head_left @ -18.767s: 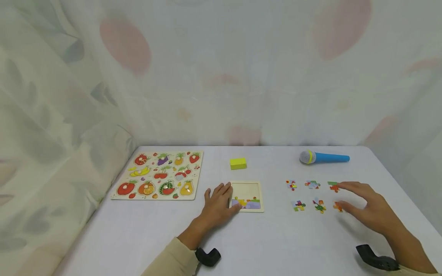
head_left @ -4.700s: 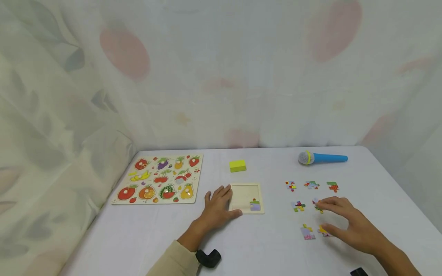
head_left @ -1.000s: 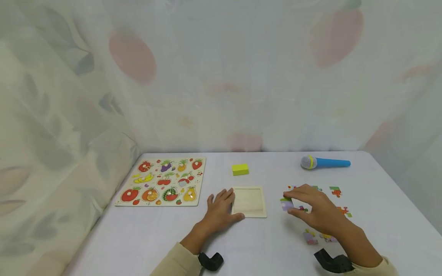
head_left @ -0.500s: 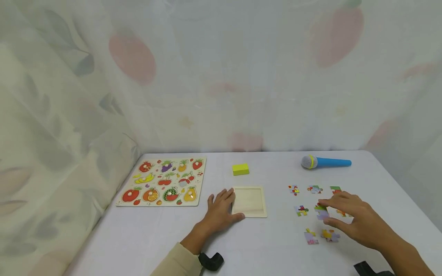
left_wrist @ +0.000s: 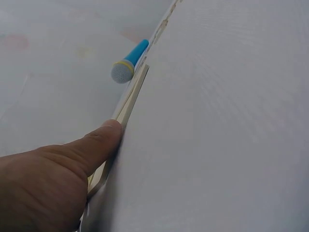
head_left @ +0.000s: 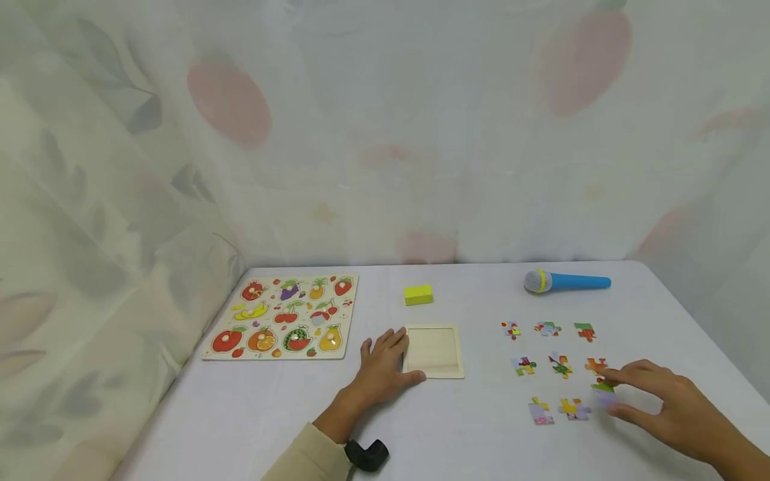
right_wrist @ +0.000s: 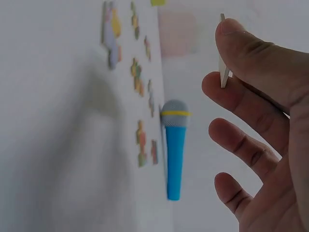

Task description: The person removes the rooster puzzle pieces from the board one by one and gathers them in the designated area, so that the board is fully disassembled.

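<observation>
Your right hand [head_left: 668,404] pinches a puzzle piece [head_left: 603,393] between thumb and forefinger — green, red and lilac, held just right of the loose pieces [head_left: 556,366] laid in rows on the desk [head_left: 240,427]. Your left hand [head_left: 379,366] lies flat with fingers straight, its thumb against the near left corner of the wooden puzzle tray [head_left: 433,351]. Left of that tray lies the fruit puzzle board [head_left: 283,316]; behind it sits a yellow block [head_left: 418,294]; far to its right, the toy microphone [head_left: 565,282].
</observation>
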Demonstrator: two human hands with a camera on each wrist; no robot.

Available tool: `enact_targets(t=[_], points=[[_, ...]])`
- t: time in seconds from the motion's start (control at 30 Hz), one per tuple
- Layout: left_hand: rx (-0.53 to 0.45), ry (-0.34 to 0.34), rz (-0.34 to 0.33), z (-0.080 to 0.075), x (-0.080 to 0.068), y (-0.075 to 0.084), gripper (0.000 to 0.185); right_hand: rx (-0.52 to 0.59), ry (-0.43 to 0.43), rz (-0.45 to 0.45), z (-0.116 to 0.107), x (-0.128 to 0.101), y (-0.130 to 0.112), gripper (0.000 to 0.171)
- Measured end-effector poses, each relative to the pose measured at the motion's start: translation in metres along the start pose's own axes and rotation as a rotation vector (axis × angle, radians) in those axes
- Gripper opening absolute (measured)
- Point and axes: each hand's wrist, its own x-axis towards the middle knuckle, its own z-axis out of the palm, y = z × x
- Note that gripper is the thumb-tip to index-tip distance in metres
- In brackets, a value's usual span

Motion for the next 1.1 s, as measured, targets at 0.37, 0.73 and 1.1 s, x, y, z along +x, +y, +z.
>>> enact_targets(t=[0.37,0.73,1.1], points=[[0.002,0.000,-0.012,-0.003,-0.003,-0.007,0.086,0.110,-0.011,0.108,0.019,-0.025,0.018,0.049],[-0.014,0.010,-0.002,-0.006,-0.005,-0.012,0.086,0.094,-0.088,0.177,0.030,-0.025,0.020,0.039],[0.001,0.004,0.007,-0.003,-0.005,-0.012,0.087,0.062,-0.057,0.196,0.024,-0.021,0.016,0.044]])
